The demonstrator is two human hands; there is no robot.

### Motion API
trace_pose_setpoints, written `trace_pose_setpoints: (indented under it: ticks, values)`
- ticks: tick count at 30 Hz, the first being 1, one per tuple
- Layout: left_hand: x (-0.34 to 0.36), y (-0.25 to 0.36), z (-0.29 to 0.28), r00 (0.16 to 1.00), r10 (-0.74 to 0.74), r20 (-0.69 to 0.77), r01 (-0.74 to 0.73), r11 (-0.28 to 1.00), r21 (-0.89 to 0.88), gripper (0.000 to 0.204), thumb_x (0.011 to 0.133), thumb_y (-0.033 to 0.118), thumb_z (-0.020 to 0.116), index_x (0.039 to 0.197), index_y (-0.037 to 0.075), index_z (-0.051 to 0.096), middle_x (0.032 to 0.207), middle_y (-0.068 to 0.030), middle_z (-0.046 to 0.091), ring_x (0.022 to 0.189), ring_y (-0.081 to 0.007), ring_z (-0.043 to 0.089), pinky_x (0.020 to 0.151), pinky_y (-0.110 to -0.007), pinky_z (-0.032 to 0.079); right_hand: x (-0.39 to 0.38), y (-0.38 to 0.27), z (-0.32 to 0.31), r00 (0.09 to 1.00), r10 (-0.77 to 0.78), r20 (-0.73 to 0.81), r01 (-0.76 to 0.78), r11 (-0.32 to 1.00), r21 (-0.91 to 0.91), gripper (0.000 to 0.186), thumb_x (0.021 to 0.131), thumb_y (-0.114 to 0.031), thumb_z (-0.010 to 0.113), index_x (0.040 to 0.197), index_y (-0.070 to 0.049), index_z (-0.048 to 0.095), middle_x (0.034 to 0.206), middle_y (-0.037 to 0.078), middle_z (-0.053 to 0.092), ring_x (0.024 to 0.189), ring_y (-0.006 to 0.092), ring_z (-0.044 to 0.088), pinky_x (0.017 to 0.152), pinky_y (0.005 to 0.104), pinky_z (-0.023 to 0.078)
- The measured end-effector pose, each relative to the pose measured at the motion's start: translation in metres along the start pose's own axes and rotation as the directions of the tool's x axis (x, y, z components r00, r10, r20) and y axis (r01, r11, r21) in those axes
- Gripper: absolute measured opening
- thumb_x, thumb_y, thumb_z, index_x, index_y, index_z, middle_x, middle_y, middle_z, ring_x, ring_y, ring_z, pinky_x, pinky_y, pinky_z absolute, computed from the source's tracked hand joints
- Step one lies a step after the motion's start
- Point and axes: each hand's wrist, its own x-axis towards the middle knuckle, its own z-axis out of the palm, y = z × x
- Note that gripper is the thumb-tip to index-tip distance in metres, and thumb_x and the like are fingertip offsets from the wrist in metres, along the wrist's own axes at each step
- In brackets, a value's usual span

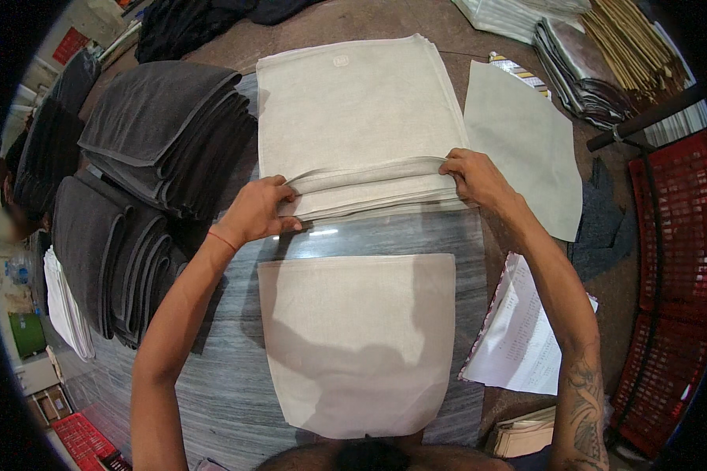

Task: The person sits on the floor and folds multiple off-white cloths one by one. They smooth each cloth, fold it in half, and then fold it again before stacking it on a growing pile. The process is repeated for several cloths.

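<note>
Beside dark towels [161, 133], beige cloth stack [353, 118].

grey marble table [236, 377], beige cloth stack [353, 118], dark towel piles [157, 133], papers [518, 330]

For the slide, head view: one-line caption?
Both hands grip the near edge of a beige cloth stack on a grey table.

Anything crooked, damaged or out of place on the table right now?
Nothing is damaged or spilled. The cloth stack sits square, both hands lifting its near edge. Only the loose cloth to its right lies askew, and the paper sheets are tilted.
</note>
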Motion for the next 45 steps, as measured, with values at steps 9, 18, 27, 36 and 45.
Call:
trace_pose_setpoints:
  ticks: [9, 18, 27, 36, 45]
  values:
    - [0.007, -0.010, -0.012, 0.985, -0.101, 0.141, 0.112, 0.991, -0.072, 0.033, 0.073, 0.024, 0.083, 0.100, 0.005, 0.078, 0.107, -0.0172, 0.072, 0.096, -0.0341, 0.070, 0.087, -0.041, 0.054, 0.001, -0.009, -0.007, 0.999, 0.040, 0.019, -0.041, 0.998, 0.049, 0.019, 0.081, -0.004, 0.063, 0.097, -0.002, 0.075, 0.099, 0.016, 0.068, 0.096, 0.0365, 0.065, 0.086, 0.0436, 0.052]
    - [0.016, -0.019, -0.017, 0.958, -0.211, 0.196, 0.254, 0.940, -0.227, 0.024, 0.073, 0.021, 0.085, 0.091, 0.007, 0.081, 0.093, -0.0080, 0.077, 0.082, -0.0201, 0.073, 0.081, -0.033, 0.057, 0.000, -0.009, -0.008, 0.996, 0.082, 0.041, -0.084, 0.994, 0.067, 0.019, 0.084, -0.008, 0.065, 0.098, -0.001, 0.075, 0.101, 0.017, 0.068, 0.095, 0.0369, 0.066, 0.086, 0.0431, 0.051]
    - [0.021, -0.039, -0.004, 0.918, -0.382, 0.110, 0.397, 0.871, -0.290, 0.022, 0.089, 0.025, 0.074, 0.091, 0.004, 0.076, 0.076, -0.0091, 0.072, 0.074, -0.0186, 0.069, 0.075, -0.035, 0.054, 0.001, -0.017, -0.009, 0.998, 0.058, 0.021, -0.058, 0.998, 0.024, 0.028, 0.090, -0.024, 0.070, 0.102, 0.002, 0.072, 0.096, 0.017, 0.068, 0.090, 0.0339, 0.066, 0.083, 0.0423, 0.052]
    - [0.022, -0.023, 0.003, 0.950, -0.310, -0.030, 0.299, 0.934, -0.196, 0.009, 0.093, 0.004, 0.057, 0.086, 0.003, 0.062, 0.070, -0.0159, 0.061, 0.065, -0.0209, 0.060, 0.069, -0.037, 0.048, 0.006, -0.008, -0.002, 0.982, 0.177, -0.060, -0.166, 0.974, 0.155, 0.008, 0.088, -0.007, 0.064, 0.094, -0.003, 0.066, 0.093, 0.019, 0.066, 0.087, 0.0415, 0.064, 0.080, 0.0465, 0.050]
    - [0.020, -0.045, -0.043, 0.939, -0.131, -0.319, 0.023, 0.947, -0.322, 0.028, 0.068, -0.017, 0.047, 0.088, -0.003, 0.060, 0.082, -0.0090, 0.063, 0.086, -0.0123, 0.057, 0.081, -0.028, 0.048, 0.025, 0.003, -0.033, 0.927, -0.160, -0.341, 0.125, 0.985, -0.122, 0.031, 0.071, 0.012, 0.057, 0.094, -0.005, 0.069, 0.107, 0.014, 0.064, 0.094, 0.0333, 0.066, 0.081, 0.0397, 0.054]
